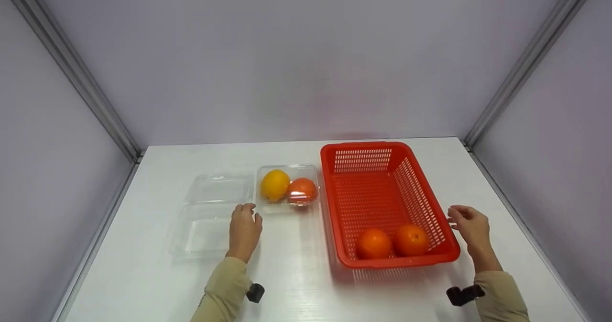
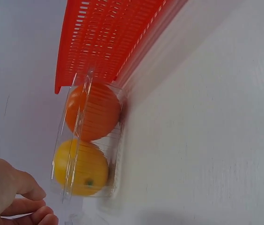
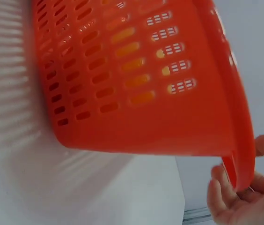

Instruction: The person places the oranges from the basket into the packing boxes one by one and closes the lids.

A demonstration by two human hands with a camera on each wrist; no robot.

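My left hand (image 1: 245,228) hovers with loosely bent fingers beside an unfolded clear plastic clamshell box (image 1: 205,231), holding nothing. Just beyond it stands a second clear clamshell box (image 1: 264,201), its lid down over a yellow-orange fruit (image 1: 275,185) and a redder orange (image 1: 302,190). In the left wrist view, this box (image 2: 115,185) lies just past the fingertips. My right hand (image 1: 471,224) is beside the right rim of a red plastic basket (image 1: 337,226), fingers loosely curved. The right wrist view has the basket's rim (image 3: 244,140) overlapping the fingers; whether they touch is unclear.
Two oranges (image 1: 374,243) lie at the near end inside the basket. The basket stands right of the closed box, almost against it. A white table (image 1: 296,288) carries everything, with pale panels (image 1: 306,63) behind it and on both sides.
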